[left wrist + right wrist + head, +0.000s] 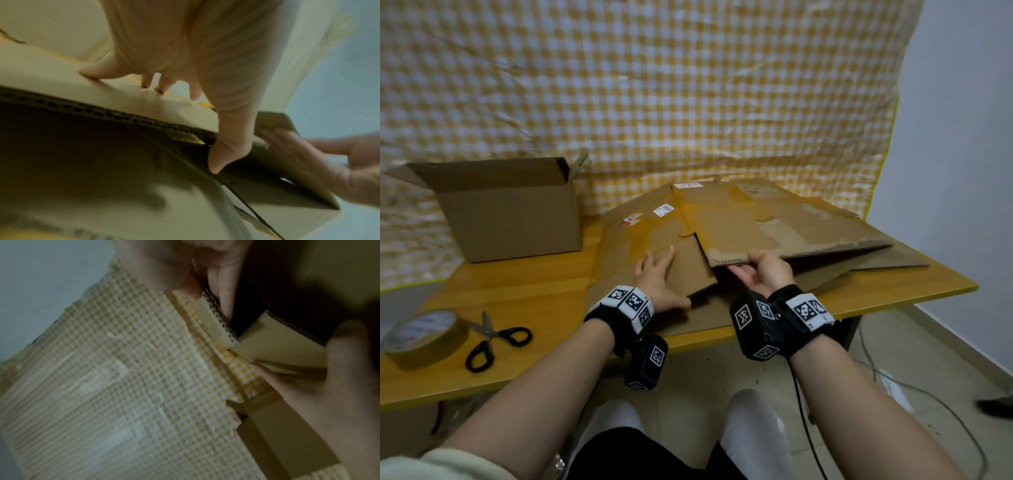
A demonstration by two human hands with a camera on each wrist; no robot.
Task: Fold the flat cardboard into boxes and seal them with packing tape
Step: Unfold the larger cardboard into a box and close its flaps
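Both forearms reach out from me, each wrist strapped with a black band carrying coded markers. My left hand (658, 281) lies flat, fingers straight, pressing a small flap of the flat cardboard (774, 222). My right hand (763, 274) has its grip clamped on that cardboard's near edge, thumb on top and fingers underneath, lifting the upper sheet so a gap opens below it. I see worn brown corrugated board, patched with old tape and a few white labels, spread over the middle and right of the worktop (517, 291). That surface is orange-toned wood; a yellow-and-white checked cloth (654, 85) hangs behind it, with a pale wall to the right. At back left stands an open box (510, 212), flaps up. Near the front left edge sit a tape roll (422, 337) and black-handled scissors (493, 337), just beside each other.
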